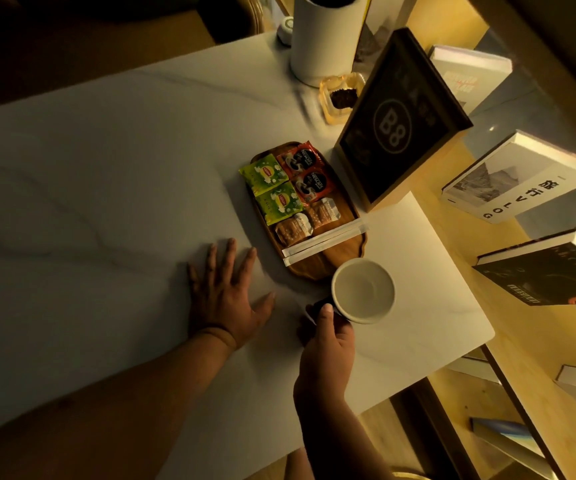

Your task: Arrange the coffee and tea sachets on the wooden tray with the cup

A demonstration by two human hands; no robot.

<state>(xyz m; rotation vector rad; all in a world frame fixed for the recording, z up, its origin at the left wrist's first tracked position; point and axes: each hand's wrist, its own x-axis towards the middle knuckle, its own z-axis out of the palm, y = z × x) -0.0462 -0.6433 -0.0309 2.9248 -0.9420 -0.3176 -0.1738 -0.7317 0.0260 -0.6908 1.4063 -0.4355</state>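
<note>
Nearest, at about 6 o'clock in the view, the right hand [326,337] is clamped on the handle of the cup [363,291], thumb on top. The cup is upright and empty, its mouth facing the camera, and its far rim overlaps the near end of the tray [317,268]. Whether it rests on the wood or hangs just above it I cannot tell. Gripping by the handle keeps the bowl level and leaves the fingers clear of the sachets beyond.

At 9 o'clock from the cup, the left hand [226,296] lies flat on the tabletop [89,188], fingers spread apart, holding nothing. It sits just beside the tray's near-left edge without touching it, probably as a brace while the other arm reaches.

On the tray, going outward toward 12 o'clock: two white sticks [324,240] lie crosswise, then two brown packets [309,221], then two green tea sachets [274,187] on the left with two red coffee sachets [309,171] beside them on the right. They are laid in neat pairs, edges meeting, which leaves only the near end free for the cup.

The sachets look arranged; seating the cup appears to be the last step.

Farther out, at 1 o'clock, stands a framed sign [397,123], tilted back, and beyond it a white cylinder [326,36].
</note>
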